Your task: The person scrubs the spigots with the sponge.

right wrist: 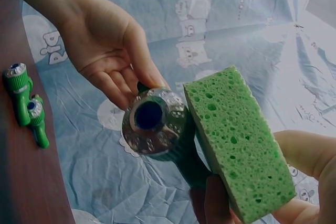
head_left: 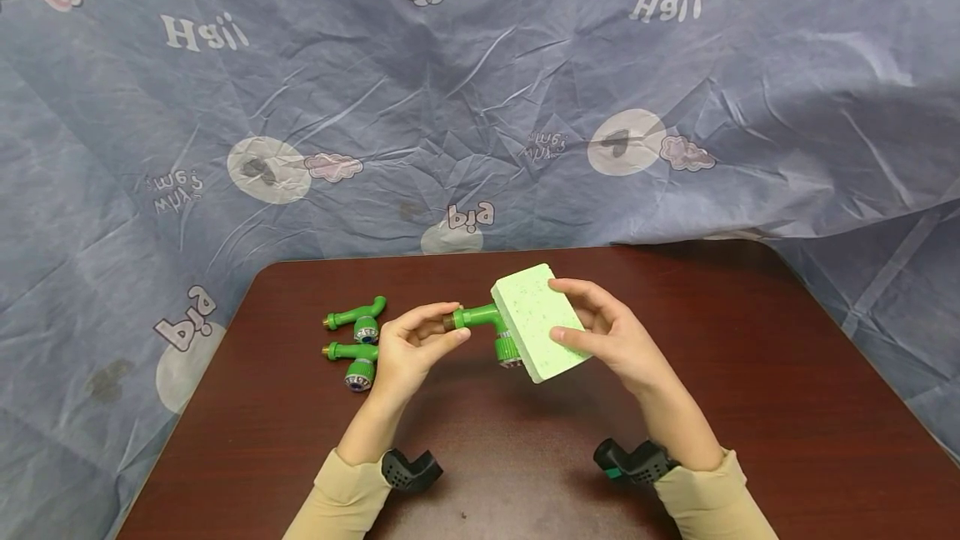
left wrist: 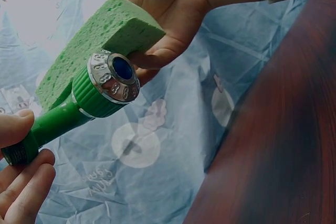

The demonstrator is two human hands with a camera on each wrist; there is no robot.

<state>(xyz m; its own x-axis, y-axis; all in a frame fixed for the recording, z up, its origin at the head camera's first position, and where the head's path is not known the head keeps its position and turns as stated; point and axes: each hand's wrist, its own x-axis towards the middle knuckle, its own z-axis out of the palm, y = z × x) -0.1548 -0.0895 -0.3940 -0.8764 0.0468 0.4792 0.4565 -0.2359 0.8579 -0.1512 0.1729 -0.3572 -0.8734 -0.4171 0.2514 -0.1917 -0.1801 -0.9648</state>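
Note:
Between the thumb and fingers of my left hand (head_left: 412, 348) is the threaded inlet end of a green faucet (head_left: 480, 317), held above the table. Its ribbed knob with a silver, blue-centred cap (left wrist: 113, 77) hangs downward. My right hand (head_left: 611, 336) grips a light green porous sponge (head_left: 536, 319) by its right side. The sponge lies against the faucet's spout side and hides that end in the head view. In the right wrist view the sponge (right wrist: 241, 140) stands close beside the faucet knob (right wrist: 157, 121).
Two more green faucets, one farther back (head_left: 356, 319) and one nearer (head_left: 354, 363), lie on the dark wooden table (head_left: 750, 373) left of my left hand. Behind the table hangs a blue printed cloth (head_left: 465, 107). Each wrist wears a black camera mount (head_left: 411, 471).

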